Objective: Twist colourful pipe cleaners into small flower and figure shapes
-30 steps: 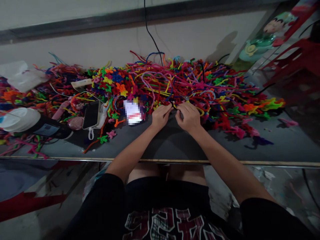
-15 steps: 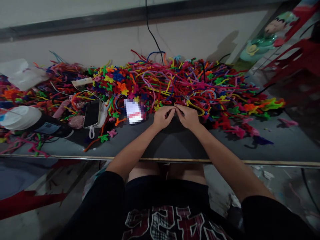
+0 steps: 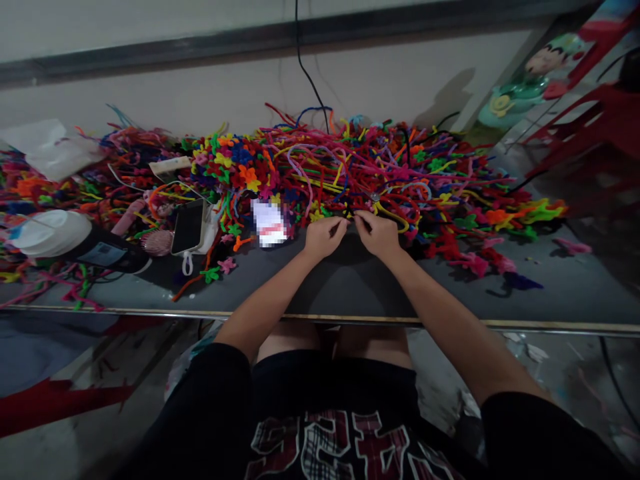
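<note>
My left hand [image 3: 324, 237] and my right hand [image 3: 377, 233] face each other above the front of the dark table, both closed in a pinch. A narrow gap separates their fingertips. Whatever sits in the pinches is too small to make out. Right behind them rises a heap of coloured pipe cleaners [image 3: 320, 177], some straight, others bent into loops. A tool with yellow and red looped handles [image 3: 400, 225], perhaps scissors, lies just beyond my right hand. Pipe-cleaner flowers [image 3: 249, 177] are bunched to the left of my hands.
Left of my hands lie a blurred white packet [image 3: 270, 223], a phone [image 3: 189, 227], a pink hairbrush [image 3: 156, 243] and a dark cup with a white lid [image 3: 95, 247]. A black cable [image 3: 305, 67] hangs down the wall. Red chairs [image 3: 595, 133] stand at the right.
My fingertips have drawn slightly apart, from nearly touching to a small gap. The whole view has shifted a little; the heap and the things on the table look the same.
</note>
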The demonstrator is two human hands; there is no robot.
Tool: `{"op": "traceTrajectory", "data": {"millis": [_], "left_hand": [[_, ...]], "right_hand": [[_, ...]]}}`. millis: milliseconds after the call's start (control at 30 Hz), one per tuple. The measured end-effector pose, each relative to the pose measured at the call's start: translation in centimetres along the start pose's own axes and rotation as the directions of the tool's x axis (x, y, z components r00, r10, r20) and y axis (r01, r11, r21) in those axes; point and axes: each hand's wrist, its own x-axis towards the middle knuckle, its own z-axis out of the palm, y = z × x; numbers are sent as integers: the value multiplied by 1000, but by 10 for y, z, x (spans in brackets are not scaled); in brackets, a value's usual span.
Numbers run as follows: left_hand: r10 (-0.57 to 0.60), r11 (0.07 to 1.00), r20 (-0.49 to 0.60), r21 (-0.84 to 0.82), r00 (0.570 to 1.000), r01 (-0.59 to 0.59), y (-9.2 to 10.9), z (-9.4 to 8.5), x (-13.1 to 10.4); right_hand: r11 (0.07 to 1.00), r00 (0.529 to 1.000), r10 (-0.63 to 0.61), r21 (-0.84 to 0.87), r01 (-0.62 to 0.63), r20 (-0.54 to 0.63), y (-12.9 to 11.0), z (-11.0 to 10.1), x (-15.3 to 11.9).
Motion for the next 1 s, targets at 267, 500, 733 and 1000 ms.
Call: {"op": "traceTrajectory", "data": {"millis": [267,500,733,1000], "left_hand": [[-38,999,20,15,999,38,-2,1,0],[0,992,-5,125,1000,1,-2,2,0],[-285,886,45,393,957,246,2,-32,24],[-602,630,5,617,799,471,-25,-147,52]], "right_hand": [[998,999,-33,44,34,-29,1,2,0],[999,999,-26,24,27,-33,1,3,0],[999,999,-25,24,25,-23,-1,3,0],[999,1000,-23,49,23,7,0,6,-1]]}}
